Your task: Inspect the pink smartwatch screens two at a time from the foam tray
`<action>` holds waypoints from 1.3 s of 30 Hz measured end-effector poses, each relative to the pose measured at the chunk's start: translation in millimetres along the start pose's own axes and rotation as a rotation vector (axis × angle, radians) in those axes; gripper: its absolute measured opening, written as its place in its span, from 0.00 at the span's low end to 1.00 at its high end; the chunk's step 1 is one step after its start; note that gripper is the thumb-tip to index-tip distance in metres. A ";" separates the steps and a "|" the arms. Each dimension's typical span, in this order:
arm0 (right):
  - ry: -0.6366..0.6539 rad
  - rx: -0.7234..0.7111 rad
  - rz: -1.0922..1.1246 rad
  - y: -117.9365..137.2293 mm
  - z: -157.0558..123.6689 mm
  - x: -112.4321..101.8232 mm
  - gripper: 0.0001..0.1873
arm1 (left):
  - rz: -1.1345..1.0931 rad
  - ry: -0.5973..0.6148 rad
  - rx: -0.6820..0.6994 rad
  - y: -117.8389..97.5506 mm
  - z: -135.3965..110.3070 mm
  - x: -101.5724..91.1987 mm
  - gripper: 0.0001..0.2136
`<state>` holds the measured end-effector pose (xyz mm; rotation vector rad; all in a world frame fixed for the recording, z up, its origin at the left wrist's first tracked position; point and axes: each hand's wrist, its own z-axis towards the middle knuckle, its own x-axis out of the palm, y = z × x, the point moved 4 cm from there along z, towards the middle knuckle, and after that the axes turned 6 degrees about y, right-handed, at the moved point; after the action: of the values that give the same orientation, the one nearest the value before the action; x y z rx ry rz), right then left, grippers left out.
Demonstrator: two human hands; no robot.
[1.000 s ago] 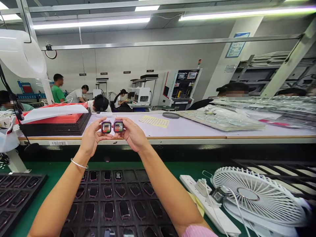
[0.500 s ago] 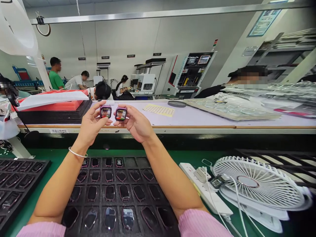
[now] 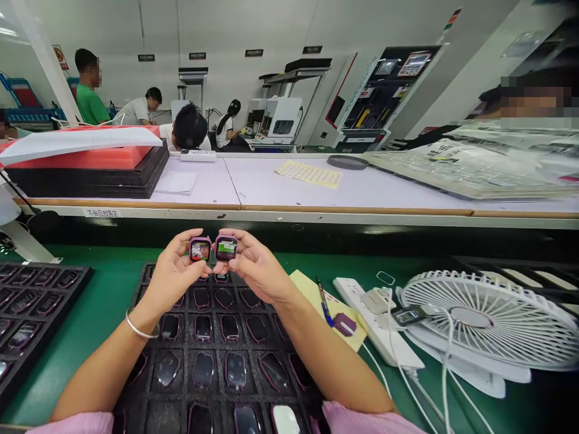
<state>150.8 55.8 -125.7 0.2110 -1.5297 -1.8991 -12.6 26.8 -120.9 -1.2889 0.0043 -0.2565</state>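
My left hand [image 3: 178, 265] grips a small purple-framed smartwatch body [image 3: 199, 249] by its edges, with its screen lit and turned toward me. Close beside it, my right hand [image 3: 253, 262] pinches a second purple smartwatch body [image 3: 225, 248], whose lit screen shows a green band. Both are held above the far end of a black foam tray [image 3: 212, 337]. Purple-rimmed watch bodies with dark screens lie in many of its compartments. My forearms cover parts of the tray's sides.
A second tray [image 3: 40, 307] of watches lies at left. On the right are a yellow sheet [image 3: 304, 282] with a pen [image 3: 324, 301], a white power strip [image 3: 384, 331], cables and a white fan [image 3: 474, 325]. A raised shelf [image 3: 257, 187] runs behind; several people sit or stand beyond.
Both hands have come down from shelf height to over the tray, still holding the two watches. The right watch's screen picture differs. My view has tilted downward, and the yellow sheet and pen now show.
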 end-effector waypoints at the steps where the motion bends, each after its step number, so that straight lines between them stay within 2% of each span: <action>1: -0.010 0.010 0.001 -4.5 -1.2 -0.4 0.26 | 0.000 -0.004 -0.012 4.4 -1.5 -0.1 0.26; 16: -0.034 0.137 0.082 -37.4 -1.8 -15.0 0.19 | 0.028 -0.048 -0.077 35.7 -0.1 -8.1 0.18; 21: -0.030 0.142 0.077 -38.8 -2.9 -16.2 0.17 | 0.049 -0.053 -0.080 36.4 0.7 -7.7 0.16; 28: -0.020 0.104 0.045 -35.9 -3.3 -16.4 0.20 | 0.029 -0.027 -0.079 34.2 -0.6 -5.8 0.19; 39: -0.059 0.081 0.026 -35.4 -4.2 -15.5 0.17 | 0.050 -0.023 -0.082 33.8 -2.8 -6.0 0.14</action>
<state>150.5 64.4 -163.6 0.1716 -1.6420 -1.8399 -12.6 34.0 -154.7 -1.3718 0.0275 -0.1999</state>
